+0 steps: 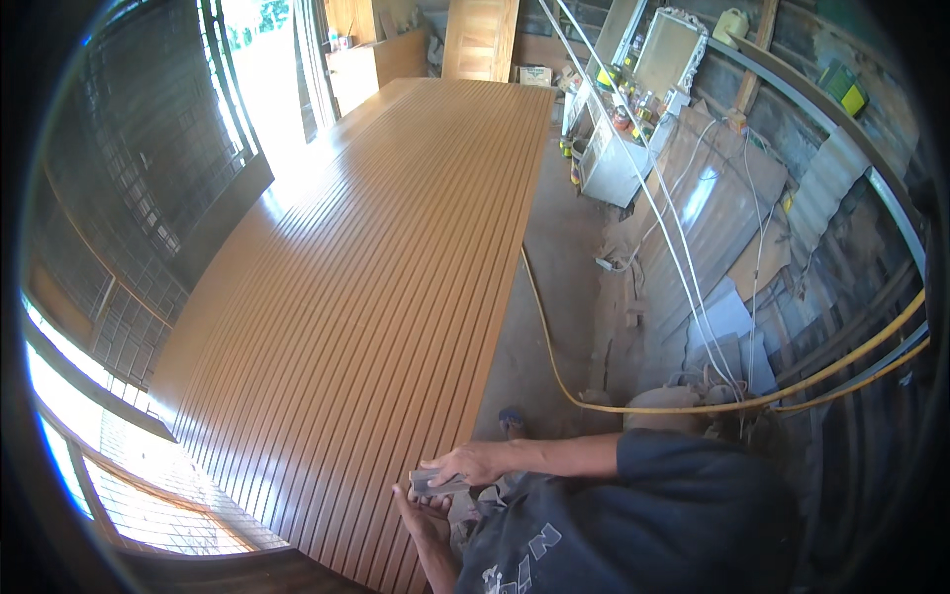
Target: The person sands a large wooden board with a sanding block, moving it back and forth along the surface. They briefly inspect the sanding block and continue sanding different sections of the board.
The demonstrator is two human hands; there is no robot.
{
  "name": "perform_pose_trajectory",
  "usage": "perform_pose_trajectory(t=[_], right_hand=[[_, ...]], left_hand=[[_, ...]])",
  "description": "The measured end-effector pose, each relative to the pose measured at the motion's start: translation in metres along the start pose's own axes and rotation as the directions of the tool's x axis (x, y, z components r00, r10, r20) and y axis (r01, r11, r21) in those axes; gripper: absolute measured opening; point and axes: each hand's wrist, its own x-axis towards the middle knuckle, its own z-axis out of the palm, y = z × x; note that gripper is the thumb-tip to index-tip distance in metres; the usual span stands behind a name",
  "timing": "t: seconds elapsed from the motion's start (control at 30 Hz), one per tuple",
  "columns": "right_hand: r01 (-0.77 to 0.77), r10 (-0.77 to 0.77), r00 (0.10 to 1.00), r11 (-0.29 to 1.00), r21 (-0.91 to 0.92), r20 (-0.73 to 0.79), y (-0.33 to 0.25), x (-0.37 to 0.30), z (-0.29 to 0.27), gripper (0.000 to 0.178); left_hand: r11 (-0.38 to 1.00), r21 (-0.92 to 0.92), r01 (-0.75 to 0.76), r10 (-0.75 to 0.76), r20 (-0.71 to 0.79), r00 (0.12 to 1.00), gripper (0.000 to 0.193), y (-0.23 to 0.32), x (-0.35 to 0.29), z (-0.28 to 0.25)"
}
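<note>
Near the lower edge, both my hands meet around a small grey flat block, perhaps a sanding block. My right hand comes in from the right and closes over its top. From below, my left hand cups it with the fingers curled underneath and the thumb raised; those fingers are partly hidden. Beside and beneath the hands lies a long brown panel with a glossy surface and many parallel grooves. The hands are at its near right edge.
A yellow hose curves over the grey floor right of the panel. White poles slant down on the right. Behind them stand a white cabinet with cans, an ornate frame and leaning sheets. A wooden door stands at the far end.
</note>
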Motion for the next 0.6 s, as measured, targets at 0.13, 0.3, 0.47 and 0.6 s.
perform_pose_trajectory(t=[0.13,0.3,0.47,0.6], right_hand=[[0.188,-0.157,0.962,0.974,0.127,-0.222,0.008,0.040,0.011,0.074],[0.129,0.346,0.809,0.684,0.718,-0.475,0.005,0.061,-0.007,0.052],[-0.729,0.130,0.616,0.468,-0.500,-0.777,0.042,0.019,-0.139,0.075],[-0.678,0.120,0.728,0.273,-0.683,-0.674,0.081,0.050,-0.172,0.081]], left_hand=[[0.829,0.394,-0.397,0.236,0.395,0.888,0.042,0.057,0.021,0.010],[0.887,0.285,-0.363,0.314,0.206,0.927,0.054,0.103,0.053,-0.027],[0.140,0.922,-0.361,0.804,0.107,0.585,0.051,0.113,0.029,-0.126],[0.087,0.959,-0.271,0.838,0.076,0.540,0.049,0.109,-0.005,-0.196]])
